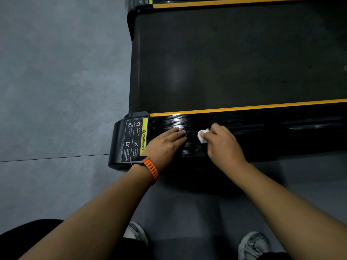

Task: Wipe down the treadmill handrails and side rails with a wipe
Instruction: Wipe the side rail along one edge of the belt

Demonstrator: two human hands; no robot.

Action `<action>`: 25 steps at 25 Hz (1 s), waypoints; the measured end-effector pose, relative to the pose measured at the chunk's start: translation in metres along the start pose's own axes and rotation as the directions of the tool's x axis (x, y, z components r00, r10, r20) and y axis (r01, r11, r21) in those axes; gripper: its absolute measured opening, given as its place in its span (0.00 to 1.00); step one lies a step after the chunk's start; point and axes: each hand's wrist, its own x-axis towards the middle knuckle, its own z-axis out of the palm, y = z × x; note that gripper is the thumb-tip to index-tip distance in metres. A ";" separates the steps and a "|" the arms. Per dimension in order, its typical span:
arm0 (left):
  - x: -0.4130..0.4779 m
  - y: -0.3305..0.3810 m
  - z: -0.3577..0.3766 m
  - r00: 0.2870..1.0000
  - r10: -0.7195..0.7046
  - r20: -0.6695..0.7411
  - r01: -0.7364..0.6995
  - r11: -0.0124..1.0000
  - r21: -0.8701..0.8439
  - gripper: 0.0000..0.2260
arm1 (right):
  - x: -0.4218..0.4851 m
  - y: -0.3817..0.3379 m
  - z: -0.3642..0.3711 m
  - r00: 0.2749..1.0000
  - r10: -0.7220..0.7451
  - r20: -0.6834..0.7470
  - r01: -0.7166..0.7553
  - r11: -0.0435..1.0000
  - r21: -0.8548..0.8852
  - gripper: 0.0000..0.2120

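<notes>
One treadmill fills the upper right of the frame, its dark belt [225, 62] running between two yellow stripes, with one glossy black side rail [272, 132] across the middle. Two hands are on that rail. The left hand [167, 142] lies flat with its fingers straight and together, holding nothing. The right hand [223, 141], just beside it, has its fingers curled round the single white wipe [202, 136], which presses on the rail between the two hands. Left of them is one end cap [117, 143] bearing one yellow warning label [143, 136]. One watch with an orange band [150, 167] sits on the left wrist. Two grey shoes [136, 232] stand on the grey floor [56, 91] at the bottom.
</notes>
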 end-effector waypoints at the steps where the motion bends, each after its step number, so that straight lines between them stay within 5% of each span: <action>1: 0.000 0.000 -0.002 1.000 -0.022 0.000 0.022 1.000 -0.011 0.23 | -0.001 -0.003 0.000 1.000 0.018 -0.016 -0.018 1.000 0.007 0.13; 4: -0.002 0.000 -0.003 0.998 -0.055 0.005 0.055 0.997 -0.047 0.22 | -0.013 -0.014 0.003 0.991 -0.117 0.071 0.117 0.993 0.000 0.16; 7: -0.001 0.001 -0.005 0.997 -0.077 0.022 0.078 0.994 -0.079 0.19 | -0.016 -0.013 -0.001 1.000 -0.009 -0.022 0.010 0.999 0.033 0.15; 10: -0.002 -0.001 -0.003 0.995 -0.092 0.042 0.096 0.990 -0.102 0.18 | -0.023 -0.012 -0.003 0.988 -0.134 0.076 0.135 0.991 -0.015 0.17; 13: -0.001 0.000 -0.004 0.995 -0.097 0.039 0.100 0.990 -0.098 0.17 | -0.026 -0.015 -0.004 1.000 -0.005 0.023 0.004 1.000 0.016 0.15; 16: 0.001 0.000 -0.003 0.996 -0.088 0.028 0.090 0.992 -0.089 0.17 | -0.035 -0.018 -0.003 0.994 -0.084 0.065 0.085 0.996 -0.013 0.16; 20: 0.001 -0.001 -0.004 0.994 -0.092 0.053 0.096 0.992 -0.087 0.16 | -0.044 -0.014 -0.008 0.999 0.041 -0.007 -0.041 0.999 0.009 0.15; 23: 0.001 0.001 -0.003 0.993 -0.091 0.080 0.098 0.992 -0.083 0.16 | -0.047 -0.006 -0.012 0.998 -0.068 0.015 0.068 0.997 -0.030 0.13; 25: 0.002 0.001 -0.003 0.992 -0.086 0.088 0.093 0.993 -0.072 0.17 | -0.048 0.000 -0.014 0.999 0.033 -0.039 -0.033 0.999 -0.005 0.12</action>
